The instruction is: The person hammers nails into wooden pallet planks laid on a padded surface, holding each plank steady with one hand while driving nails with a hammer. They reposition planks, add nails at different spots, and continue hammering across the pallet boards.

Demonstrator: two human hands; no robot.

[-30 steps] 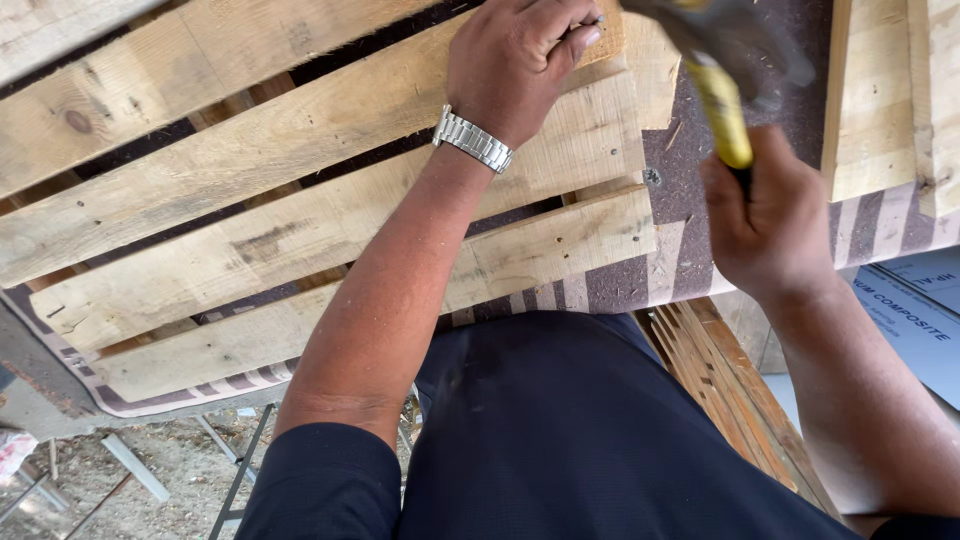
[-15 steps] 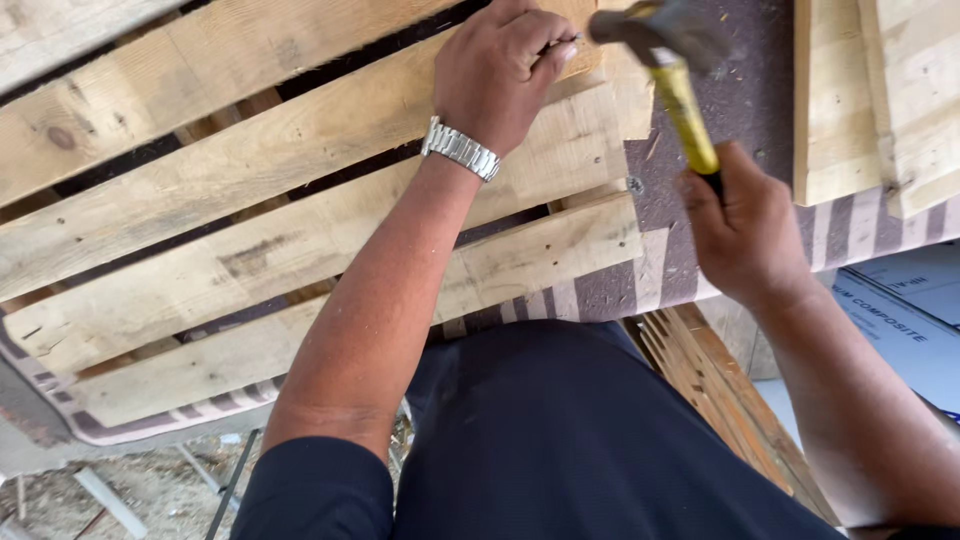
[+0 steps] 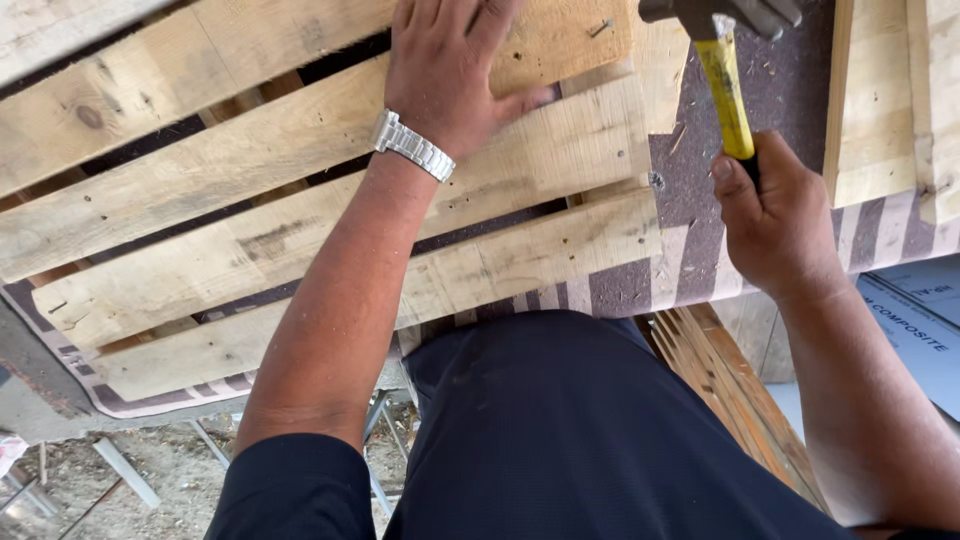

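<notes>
Striped worktop (image 3: pixel 700 260), left hand (image 3: pixel 450 70) flat on pallet (image 3: pixel 300 200), right hand (image 3: pixel 775 215) gripping hammer (image 3: pixel 725 70)

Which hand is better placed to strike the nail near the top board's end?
Right. The right hand grips the yellow-handled hammer, its head beside the bent nail; the left hand lies flat on the pale wooden pallet board.
</notes>
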